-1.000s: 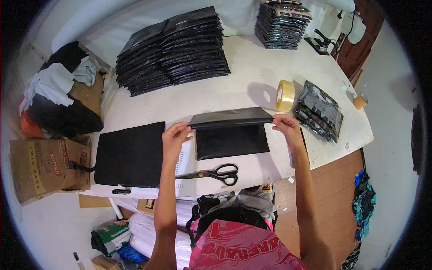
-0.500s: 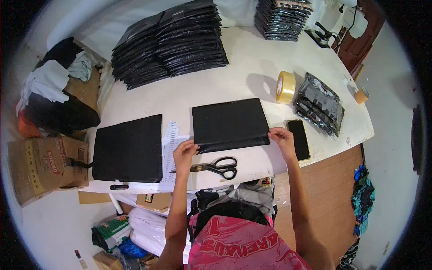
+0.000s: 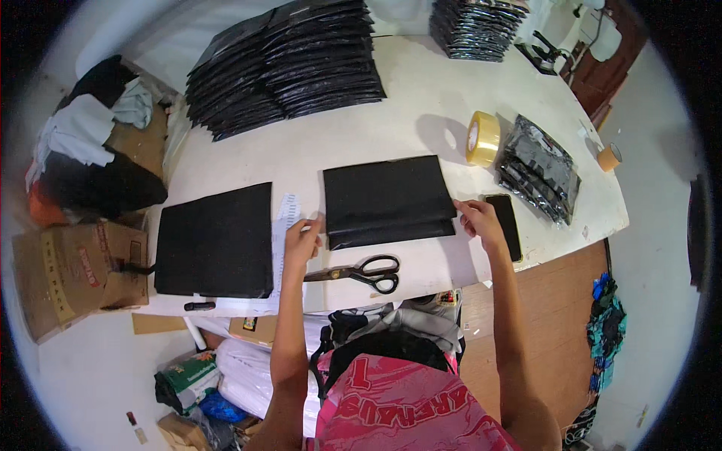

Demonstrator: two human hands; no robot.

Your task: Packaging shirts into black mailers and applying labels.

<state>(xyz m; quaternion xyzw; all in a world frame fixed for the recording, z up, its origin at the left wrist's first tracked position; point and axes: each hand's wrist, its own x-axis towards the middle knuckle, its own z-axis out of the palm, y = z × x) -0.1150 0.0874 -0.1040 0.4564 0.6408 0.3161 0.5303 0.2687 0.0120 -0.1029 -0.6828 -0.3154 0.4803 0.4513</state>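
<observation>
A black plastic mailer bag [image 3: 387, 192] lies flat in front of me, a strip of it showing below a crosswise fold near its front edge. My left hand [image 3: 302, 239] hovers at its left edge, fingers loosely bent and apart, holding nothing. At the right edge is my right hand [image 3: 480, 223], fingers apart, fingertips close to the bag's side; whether they touch it is hard to see. Black-handled scissors [image 3: 361, 273] rest just in front of the bag. Left of my left hand sits a pile of flat black bags [image 3: 214, 242] over printed paper sheets [image 3: 287, 210].
Tall stacks of filled black packages [image 3: 286, 68] stand at the back left. To the right are a tape roll [image 3: 483, 139], a clear-wrapped garment pack [image 3: 540, 169] and a phone [image 3: 505, 225]. A cutter [image 3: 199, 306] lies by the front edge. A cardboard box [image 3: 83, 270] stands left.
Both hands have come off the bag's front corners and moved slightly outward and up along its sides. The strip below the fold shows more clearly. The whole view has shifted a little.
</observation>
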